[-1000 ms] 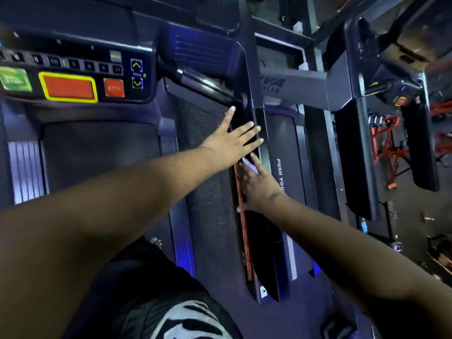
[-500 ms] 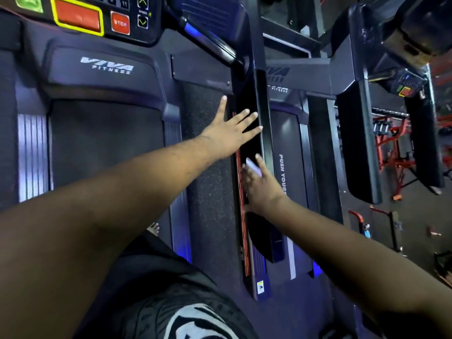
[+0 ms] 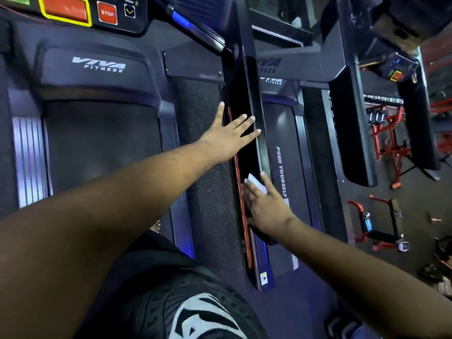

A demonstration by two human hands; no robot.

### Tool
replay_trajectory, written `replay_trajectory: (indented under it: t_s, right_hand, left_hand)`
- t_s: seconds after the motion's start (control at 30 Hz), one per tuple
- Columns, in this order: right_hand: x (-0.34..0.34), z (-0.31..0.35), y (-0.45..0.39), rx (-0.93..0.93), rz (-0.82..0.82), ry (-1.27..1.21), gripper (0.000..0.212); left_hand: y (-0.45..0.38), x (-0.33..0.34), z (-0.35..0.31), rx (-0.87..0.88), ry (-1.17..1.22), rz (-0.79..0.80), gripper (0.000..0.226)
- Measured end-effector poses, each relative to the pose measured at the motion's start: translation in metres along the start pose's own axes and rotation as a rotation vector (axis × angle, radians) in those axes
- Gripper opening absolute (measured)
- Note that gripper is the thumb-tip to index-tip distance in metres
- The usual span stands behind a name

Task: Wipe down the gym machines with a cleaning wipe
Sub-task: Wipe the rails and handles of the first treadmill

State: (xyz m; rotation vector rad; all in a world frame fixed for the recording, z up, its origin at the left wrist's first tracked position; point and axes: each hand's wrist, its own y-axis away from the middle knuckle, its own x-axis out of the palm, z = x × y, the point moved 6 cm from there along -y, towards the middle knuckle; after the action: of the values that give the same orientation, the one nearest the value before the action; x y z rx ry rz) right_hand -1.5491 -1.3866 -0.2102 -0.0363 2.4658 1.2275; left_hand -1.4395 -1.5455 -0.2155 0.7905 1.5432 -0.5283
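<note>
A Viva Fitness treadmill (image 3: 97, 118) fills the left, its dark belt running under a console with a red STOP button (image 3: 107, 13). Along its right side runs a long black handrail (image 3: 247, 99) with a red strip on its edge. The left hand (image 3: 227, 140) lies flat against the rail, fingers spread and straight. Lower down the same rail, the right hand (image 3: 265, 206) presses a white cleaning wipe (image 3: 256, 183) to the surface, fingers laid over it. A second treadmill (image 3: 283, 143) reading PUSH YOURSELF stands just beyond.
</note>
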Motion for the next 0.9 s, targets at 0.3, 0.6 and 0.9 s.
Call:
replay_trajectory:
  t_s: [0.3, 0.6, 0.9]
  right_hand:
    - [0.008, 0.017, 0.005, 0.172, -0.077, -0.172, 0.061]
    - [0.040, 0.036, 0.048, 0.394, -0.358, -0.622, 0.078]
    - [0.061, 0.094, 0.083, 0.703, -0.448, -1.046, 0.069]
  left_hand:
    - [0.017, -0.003, -0.026, -0.008, -0.022, 0.050, 0.102]
    - [0.041, 0.006, -0.072, 0.061, -0.088, 0.093, 0.106]
    - [0.065, 0.014, -0.105, 0.165, -0.079, 0.160, 0.100]
